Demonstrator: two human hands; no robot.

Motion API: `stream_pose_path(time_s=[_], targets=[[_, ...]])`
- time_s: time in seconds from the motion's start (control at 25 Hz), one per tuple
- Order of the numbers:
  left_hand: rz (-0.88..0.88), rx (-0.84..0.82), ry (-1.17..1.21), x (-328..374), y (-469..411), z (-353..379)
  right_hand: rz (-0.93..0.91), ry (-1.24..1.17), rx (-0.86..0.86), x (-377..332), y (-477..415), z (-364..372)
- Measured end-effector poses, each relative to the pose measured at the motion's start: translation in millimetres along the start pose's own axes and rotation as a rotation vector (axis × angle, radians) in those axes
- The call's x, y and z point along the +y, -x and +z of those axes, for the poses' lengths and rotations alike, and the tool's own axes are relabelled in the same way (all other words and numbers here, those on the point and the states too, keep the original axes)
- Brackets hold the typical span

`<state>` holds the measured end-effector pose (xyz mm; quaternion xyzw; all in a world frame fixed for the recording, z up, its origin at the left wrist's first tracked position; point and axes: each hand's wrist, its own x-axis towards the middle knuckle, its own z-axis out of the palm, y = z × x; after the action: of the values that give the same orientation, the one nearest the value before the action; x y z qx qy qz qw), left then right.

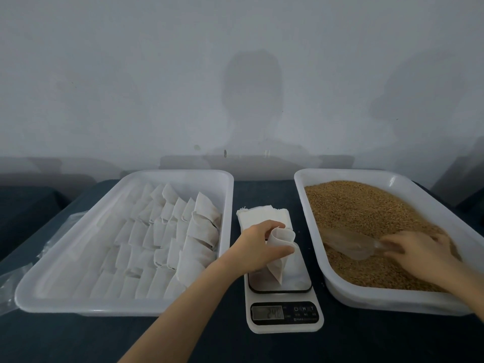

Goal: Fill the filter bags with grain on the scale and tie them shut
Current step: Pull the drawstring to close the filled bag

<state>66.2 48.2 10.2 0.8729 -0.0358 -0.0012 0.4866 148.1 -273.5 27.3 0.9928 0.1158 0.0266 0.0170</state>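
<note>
We are pinching one bag point(280, 247) open with left hand point(258, 242) fingers, its base standing on the one scale point(285, 327). Right hand point(421, 251), blurred, is gripping one scoop point(348, 243) in the grain point(366, 210). Risk: limp mouth sagging, grain spilling onto bench point(78, 341). Two trays point(125, 307); one stack of empties point(262, 216); filled bags point(183, 231) overlapping, uncountable.

Wall point(131, 74): plain, pale grey-white, filling the upper half; a few small dark specks near its foot.
Shadows: 1 head-and-shoulders shape point(252, 100) mid-wall, 1 fainter blur point(419, 100) to the right.
Counter point(78, 341): covered in dark blue cloth, running back toward the wall.
Left side: lower dark blue surface point(23, 213) beside the counter, kind unclear.
Light: dim, soft, cool-toned.
</note>
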Motion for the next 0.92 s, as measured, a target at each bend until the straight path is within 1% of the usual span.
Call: stream_pose_path(time_s=[0.12, 0.16, 0.24, 0.32, 0.4, 0.48, 0.6, 0.76, 0.92], targets=[[-0.004, 0.003, -0.003, 0, 0, -1, 0.027, 0.024, -0.017, -3, 1, -1], [-0.003, 0.004, -0.007, 0, 0, -1, 0.039, 0.03, 0.002, -7, 2, -3], [-0.002, 0.004, -0.012, 0, 0, -1, 0.032, -0.023, 0.098, -22, 6, -9], [-0.002, 0.001, -0.013, 0, 0, -1, -0.075, -0.228, 0.233, -50, 15, -20], [-0.002, 0.001, -0.012, 0, 0, -1, -0.249, -0.464, 0.28, -87, 27, -32], [0.009, 0.015, -0.011, 1, 0, -1, -0.396, -0.586, 0.228, -123, 39, -37], [0.05, 0.032, -0.021, 2, 1, -1, -0.505, -0.613, 0.153, -154, 43, -33], [0.065, 0.041, -0.038, 1, 1, -2, -0.509, -0.53, 0.128, -159, 30, -17], [0.052, 0.015, -0.053, 1, 2, -1, -0.487, -0.695, 0.095, -152, 24, -7]])
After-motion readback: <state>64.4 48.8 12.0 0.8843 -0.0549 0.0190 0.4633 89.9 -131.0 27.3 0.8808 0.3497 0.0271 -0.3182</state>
